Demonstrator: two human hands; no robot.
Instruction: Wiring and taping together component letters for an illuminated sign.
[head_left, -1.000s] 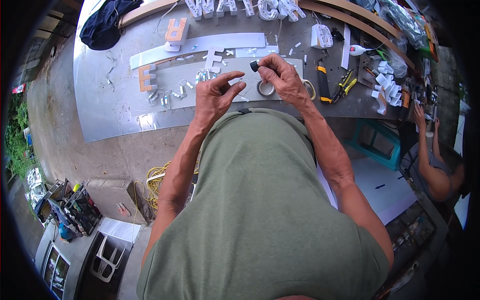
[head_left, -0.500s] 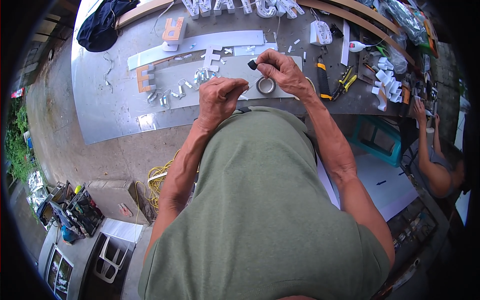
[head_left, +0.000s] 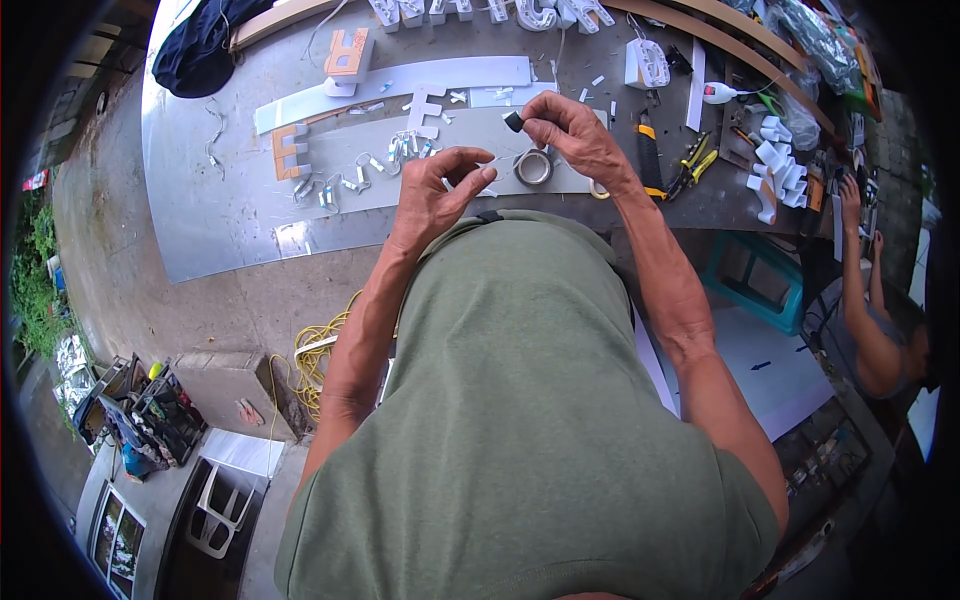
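Observation:
A short piece of black tape [head_left: 514, 121] is pinched between the thumb and forefinger of my right hand [head_left: 575, 135]. My left hand [head_left: 440, 195] is held lower and to the left, its thumb and forefinger apart with nothing visible between them. Between the hands, a dark roll of tape [head_left: 533, 168] lies on the grey sheet. A thin wire shows close to my left fingertips. Just beyond that hand, a string of small LED modules [head_left: 376, 165] trails across the sheet beside a white letter E [head_left: 424, 110]. An orange-faced letter E [head_left: 290, 152] stands farther left.
Yellow-handled pliers [head_left: 692, 170] and a black-and-yellow cutter [head_left: 648, 160] lie to the right, near white curved pieces [head_left: 778, 165]. White letters [head_left: 480, 12] line the far edge. Another person's arm [head_left: 852, 240] reaches in at the right, past a teal stool [head_left: 755, 275].
My left thumb and forefinger have parted from a closed pinch. My right hand has shifted slightly up and to the right, still with the black tape.

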